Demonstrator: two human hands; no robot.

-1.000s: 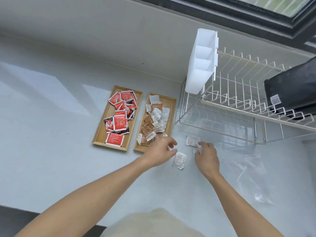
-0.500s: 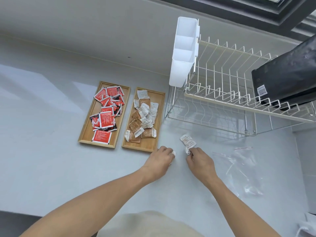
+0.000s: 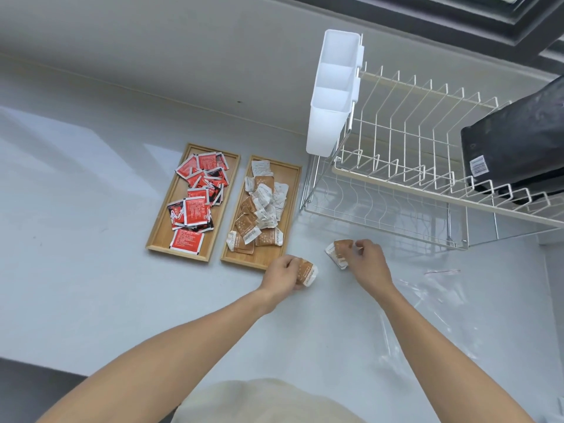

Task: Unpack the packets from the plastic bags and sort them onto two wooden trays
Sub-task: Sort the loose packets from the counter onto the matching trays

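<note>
Two wooden trays lie side by side on the white counter. The left tray (image 3: 158, 236) holds several red packets (image 3: 195, 206). The right tray (image 3: 290, 178) holds several brown-and-white packets (image 3: 259, 209). My left hand (image 3: 282, 274) is closed on a brown-and-white packet (image 3: 306, 271) just off the right tray's near right corner. My right hand (image 3: 367, 261) grips another brown-and-white packet (image 3: 340, 251) a little to the right. Empty clear plastic bags (image 3: 439, 297) lie on the counter at the right.
A white wire dish rack (image 3: 396, 190) stands at the back right, with a white plastic cutlery holder (image 3: 332, 96) hung on its left end and a black object (image 3: 518, 141) resting on it. The grey wall runs behind the trays.
Both hands have lifted brown-and-white packets off the counter, turned brown side up. The left hand shifted slightly toward the right tray's corner. The view has also shifted.
</note>
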